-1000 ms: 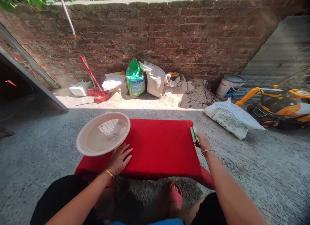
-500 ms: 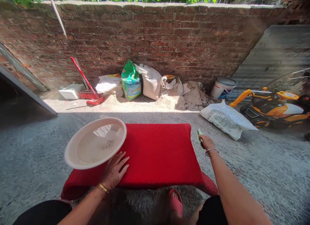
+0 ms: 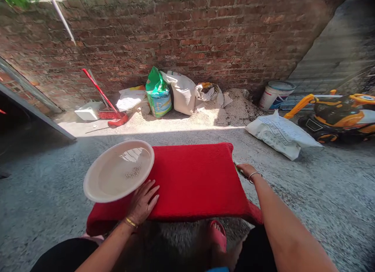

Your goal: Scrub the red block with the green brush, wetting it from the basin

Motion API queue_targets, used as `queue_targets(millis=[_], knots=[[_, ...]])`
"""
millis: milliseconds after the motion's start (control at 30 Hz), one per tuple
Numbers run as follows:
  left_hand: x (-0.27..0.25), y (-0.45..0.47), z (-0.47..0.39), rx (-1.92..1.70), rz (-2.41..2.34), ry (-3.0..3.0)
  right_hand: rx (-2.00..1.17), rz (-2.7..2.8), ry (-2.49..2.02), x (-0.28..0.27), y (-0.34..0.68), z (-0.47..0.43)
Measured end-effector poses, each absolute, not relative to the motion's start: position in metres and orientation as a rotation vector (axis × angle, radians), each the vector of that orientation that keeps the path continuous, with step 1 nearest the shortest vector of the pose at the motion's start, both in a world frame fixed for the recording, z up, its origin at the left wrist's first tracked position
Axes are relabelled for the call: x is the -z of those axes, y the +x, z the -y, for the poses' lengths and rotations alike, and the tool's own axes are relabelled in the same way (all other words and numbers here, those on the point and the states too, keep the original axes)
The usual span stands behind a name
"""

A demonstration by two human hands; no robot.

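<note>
Head cam: L hand (image 3: 143, 202) flat, fingers apart, on fuzzy red cloth (image 3: 196, 178), its 8 o'clock; rd plastic basin (image 3: 91, 182) at 9. R hand (image 3: 247, 170) clamped on brush (image 3: 239, 169), mostly hidden, cloth's 3 o'clock edge.

The cloth (image 3: 196, 178) is red — the basin (image 3: 95, 174), pale pink.

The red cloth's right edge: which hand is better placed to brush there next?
Probably the right hand: it holds the brush, mostly hidden, beside that edge of the red cloth. The left hand rests on the cloth near the basin.
</note>
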State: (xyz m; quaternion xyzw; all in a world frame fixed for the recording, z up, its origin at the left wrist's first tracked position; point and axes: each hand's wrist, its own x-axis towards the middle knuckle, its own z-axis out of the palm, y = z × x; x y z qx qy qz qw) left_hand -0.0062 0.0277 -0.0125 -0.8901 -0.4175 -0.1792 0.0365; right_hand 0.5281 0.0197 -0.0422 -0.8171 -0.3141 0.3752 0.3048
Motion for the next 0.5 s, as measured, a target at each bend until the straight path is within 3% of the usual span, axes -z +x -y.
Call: queue_targets(millis=[200, 500], knots=[[0.017, -0.007, -0.031, 0.633, 1.269, -2.752, -0.949, 0.674, -2.221, 0.03, 0.551, 0.042], [0.024, -0.007, -0.038, 0.676, 1.194, -2.727, -1.032, 0.757, -1.884, 0.016, 0.477, 0.073]])
